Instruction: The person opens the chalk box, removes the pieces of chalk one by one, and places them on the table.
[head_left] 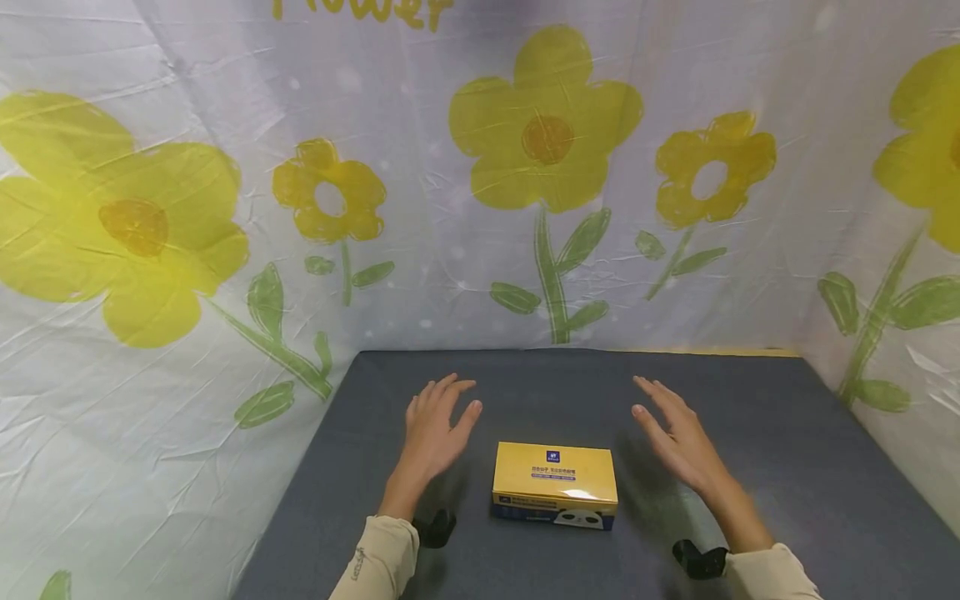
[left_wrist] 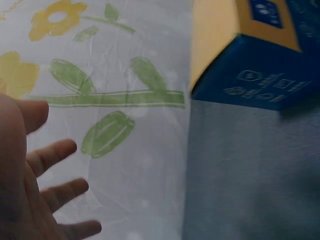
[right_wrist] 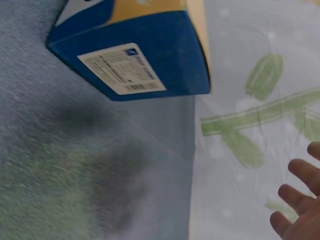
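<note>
A yellow and dark blue cardboard box (head_left: 555, 472) with a panda print on its front lies on the dark table between the two hands. My left hand (head_left: 437, 427) hovers to the left of the box, fingers spread and touching nothing. On the other side my right hand (head_left: 678, 437) is also raised, palm turned inward, apart from the box. In the left wrist view the box's blue end (left_wrist: 250, 75) carries white icons. A white label (right_wrist: 122, 69) with a barcode shows on the opposite end in the right wrist view.
The dark grey table (head_left: 555, 567) reaches back to a white curtain (head_left: 420, 308) printed with yellow flowers, which also hangs along the left and right sides. Black wrist straps (head_left: 701, 560) sit by the cream sleeves.
</note>
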